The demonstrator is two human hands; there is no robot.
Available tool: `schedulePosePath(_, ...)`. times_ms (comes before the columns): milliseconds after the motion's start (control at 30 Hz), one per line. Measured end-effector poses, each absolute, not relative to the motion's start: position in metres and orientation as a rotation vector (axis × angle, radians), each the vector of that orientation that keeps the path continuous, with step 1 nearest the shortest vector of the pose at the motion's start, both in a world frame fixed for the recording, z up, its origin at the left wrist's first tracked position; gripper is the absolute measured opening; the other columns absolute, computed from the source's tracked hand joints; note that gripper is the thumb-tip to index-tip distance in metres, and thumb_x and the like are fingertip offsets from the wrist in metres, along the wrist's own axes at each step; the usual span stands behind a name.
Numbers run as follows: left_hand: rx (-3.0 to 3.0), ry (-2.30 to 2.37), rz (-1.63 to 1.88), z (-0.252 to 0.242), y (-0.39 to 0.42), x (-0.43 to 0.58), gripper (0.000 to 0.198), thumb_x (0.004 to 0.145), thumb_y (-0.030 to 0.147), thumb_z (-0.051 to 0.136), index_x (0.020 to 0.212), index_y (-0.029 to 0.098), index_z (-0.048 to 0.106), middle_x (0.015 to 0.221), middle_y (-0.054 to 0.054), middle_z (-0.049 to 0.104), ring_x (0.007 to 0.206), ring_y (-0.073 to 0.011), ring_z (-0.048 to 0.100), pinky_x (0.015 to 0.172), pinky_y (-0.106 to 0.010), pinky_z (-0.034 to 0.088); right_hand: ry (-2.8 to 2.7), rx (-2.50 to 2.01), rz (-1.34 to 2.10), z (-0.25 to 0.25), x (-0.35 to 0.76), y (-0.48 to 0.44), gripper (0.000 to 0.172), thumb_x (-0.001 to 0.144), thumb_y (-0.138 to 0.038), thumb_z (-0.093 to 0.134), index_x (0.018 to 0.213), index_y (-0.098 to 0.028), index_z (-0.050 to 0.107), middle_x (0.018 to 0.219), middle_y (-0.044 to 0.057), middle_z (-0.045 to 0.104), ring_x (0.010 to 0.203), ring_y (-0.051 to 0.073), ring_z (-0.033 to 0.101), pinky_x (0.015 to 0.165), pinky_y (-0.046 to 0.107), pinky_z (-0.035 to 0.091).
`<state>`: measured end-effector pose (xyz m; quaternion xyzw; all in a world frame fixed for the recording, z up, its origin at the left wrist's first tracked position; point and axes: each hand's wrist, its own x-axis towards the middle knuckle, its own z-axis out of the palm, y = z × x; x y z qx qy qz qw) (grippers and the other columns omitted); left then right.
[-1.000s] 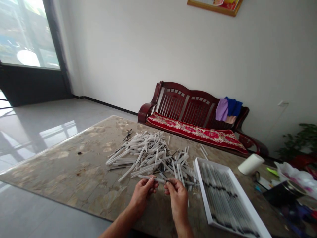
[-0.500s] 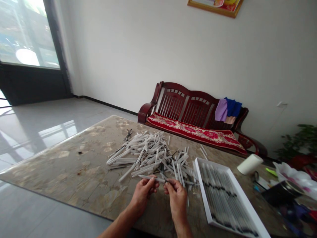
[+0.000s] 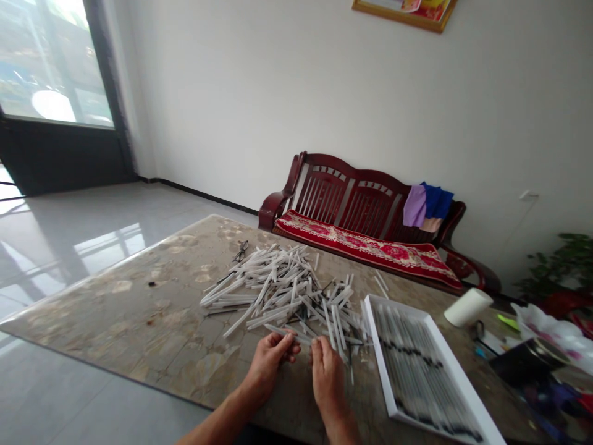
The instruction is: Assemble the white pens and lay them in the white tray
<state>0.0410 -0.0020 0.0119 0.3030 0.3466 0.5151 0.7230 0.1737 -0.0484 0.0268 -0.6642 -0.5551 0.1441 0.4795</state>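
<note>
In the left hand [image 3: 270, 358], a stick [image 3: 303, 339] lies crosswise.

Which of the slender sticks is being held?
The stick stretching between the left hand and right hand; the others lie on the table or in the white box.

Dark red wooden bench [image 3: 353, 180], red floral seat mat [image 3: 365, 240], pale wall [image 3: 231, 93] behind.
Over its back: a lilac cloth [image 3: 414, 206] and a blue cloth [image 3: 438, 201]. Above: one framed picture [image 3: 410, 15] (cut off by the top edge). At right: leafy plant [image 3: 563, 267], white roll [image 3: 469, 307] on its side, crumpled plastic bag [image 3: 542, 324]. Left: dark-framed glass panel [image 3: 50, 62].
</note>
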Motion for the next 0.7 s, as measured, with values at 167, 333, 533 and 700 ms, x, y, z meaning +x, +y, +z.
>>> schedulePosePath(167,0.677,0.782,1.130,0.012,-0.003,0.041,0.043,0.057,0.049,0.087,0.076,0.012,0.073,0.061,-0.005,0.070,0.053,-0.0135,0.061,0.050,-0.021,0.045,-1.406,-1.552,0.433,0.031,0.176,-0.053,0.033,0.095,-0.049,0.043,0.082,-0.025,0.062,0.073,0.001,0.067,0.067,0.018,0.061,0.061,0.027,0.045)
schedulePosePath(333,0.739,0.790,1.123,0.014,-0.004,0.041,0.044,0.056,0.051,0.086,0.071,0.013,0.072,0.058,-0.005,0.069,0.052,-0.0144,0.061,0.049,-0.022,0.045,-1.341,-1.629,0.399,0.023,0.178,-0.051,0.042,0.093,-0.054,0.043,0.065,-0.025,0.058,0.053,-0.001,0.057,0.048,0.017,0.052,0.048,0.027,0.036)
schedulePosePath(533,0.738,0.799,1.133,0.015,-0.004,0.041,0.045,0.055,0.052,0.086,0.071,0.012,0.072,0.058,-0.005,0.069,0.052,-0.0147,0.061,0.049,-0.023,0.046,-1.332,-1.579,0.527,0.022,0.180,-0.055,0.038,0.093,-0.054,0.044,0.078,-0.025,0.064,0.063,-0.001,0.064,0.056,0.017,0.059,0.053,0.026,0.042)
schedulePosePath(700,0.758,0.791,1.106,0.014,-0.005,0.042,0.045,0.054,0.052,0.087,0.071,0.013,0.071,0.056,-0.004,0.068,0.052,-0.0157,0.062,0.049,-0.023,0.047,-1.288,-1.629,0.500,0.014,0.178,-0.059,0.045,0.092,-0.056,0.042,0.063,-0.025,0.056,0.053,-0.001,0.056,0.049,0.017,0.053,0.049,0.028,0.039)
